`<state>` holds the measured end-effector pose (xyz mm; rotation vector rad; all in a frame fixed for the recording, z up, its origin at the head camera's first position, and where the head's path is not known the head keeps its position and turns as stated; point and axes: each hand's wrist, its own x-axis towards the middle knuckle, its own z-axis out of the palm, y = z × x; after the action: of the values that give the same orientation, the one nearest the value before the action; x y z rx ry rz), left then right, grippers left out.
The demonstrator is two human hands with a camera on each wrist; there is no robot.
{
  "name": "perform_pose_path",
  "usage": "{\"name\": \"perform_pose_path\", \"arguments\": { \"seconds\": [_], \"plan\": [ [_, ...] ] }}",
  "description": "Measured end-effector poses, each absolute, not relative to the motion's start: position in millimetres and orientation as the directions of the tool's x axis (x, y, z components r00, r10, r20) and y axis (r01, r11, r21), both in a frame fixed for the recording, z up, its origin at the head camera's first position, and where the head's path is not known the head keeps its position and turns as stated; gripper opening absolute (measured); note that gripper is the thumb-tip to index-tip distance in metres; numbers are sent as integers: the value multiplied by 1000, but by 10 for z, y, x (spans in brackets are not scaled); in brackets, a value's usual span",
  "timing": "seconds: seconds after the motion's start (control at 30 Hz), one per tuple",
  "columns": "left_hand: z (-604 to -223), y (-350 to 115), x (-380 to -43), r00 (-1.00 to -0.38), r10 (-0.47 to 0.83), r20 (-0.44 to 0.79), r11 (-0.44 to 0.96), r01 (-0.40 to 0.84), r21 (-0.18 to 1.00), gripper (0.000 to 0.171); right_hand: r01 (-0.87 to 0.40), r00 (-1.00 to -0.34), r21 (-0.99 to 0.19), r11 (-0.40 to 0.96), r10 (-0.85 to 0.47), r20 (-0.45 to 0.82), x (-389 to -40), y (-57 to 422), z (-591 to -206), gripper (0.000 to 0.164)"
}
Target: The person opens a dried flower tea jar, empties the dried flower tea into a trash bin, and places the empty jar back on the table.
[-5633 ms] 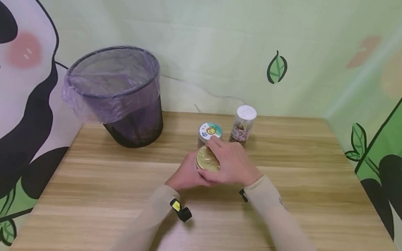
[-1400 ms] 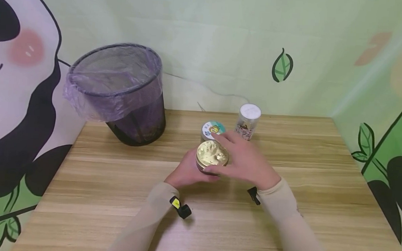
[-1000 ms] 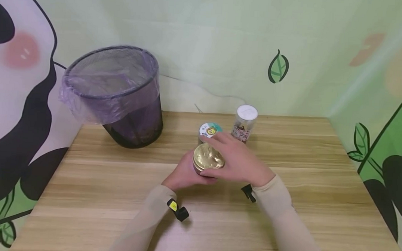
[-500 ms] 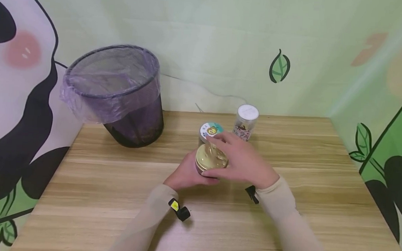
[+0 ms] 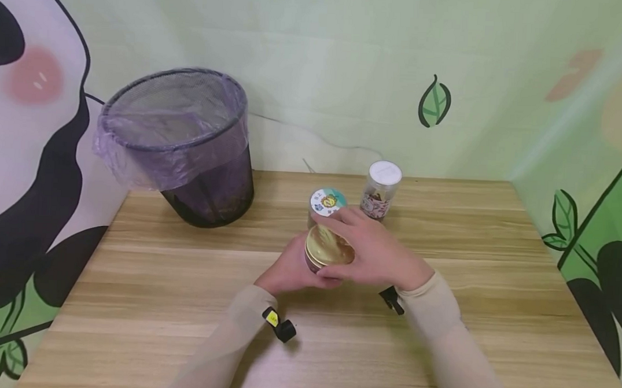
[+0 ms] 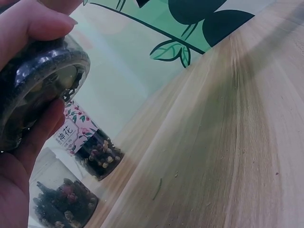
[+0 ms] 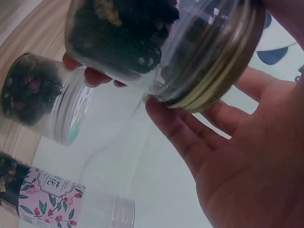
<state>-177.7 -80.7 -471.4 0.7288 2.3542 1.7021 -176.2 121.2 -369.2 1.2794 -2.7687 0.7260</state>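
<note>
A clear jar with dark dried contents and a gold screw lid is between my hands, its base lifted off the table. My left hand holds the jar's body from the left, fingers wrapped round it. My right hand grips the lid's edge, with the thumb on the near side and fingers on the far side. In the right wrist view the lid still sits on the jar's mouth. Just behind stands a jar with a white and teal cartoon lid, partly hidden by my right fingers.
A taller jar with a white lid and a pink floral label stands behind to the right. A black mesh bin with a purple plastic liner is at the back left. All rest on a wood-grain table against a printed cloth wall.
My right hand's fingers have shifted and turned around the gold lid, and the shine on it has changed. My left hand keeps hold of the jar in about the same place.
</note>
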Motion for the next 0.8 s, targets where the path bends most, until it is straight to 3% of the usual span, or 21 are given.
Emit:
{"name": "perform_pose_path", "arguments": {
  "seconds": [0.27,0.57,0.8],
  "plan": [
    [-4715,-821,-1778,-854,494,164,229,310,923,93,-726,-644,-467,504,-738,204,-1776,1267,-3666,85],
    [-4682,-834,-1776,-854,489,174,226,317,921,96,-706,-665,-485,516,-718,203,-1772,1311,-3645,82],
    [-4694,-837,-1802,-850,483,211,197,340,919,94,-711,-674,-494,501,-686,273,-1789,1382,-3651,79]
  ]
}}
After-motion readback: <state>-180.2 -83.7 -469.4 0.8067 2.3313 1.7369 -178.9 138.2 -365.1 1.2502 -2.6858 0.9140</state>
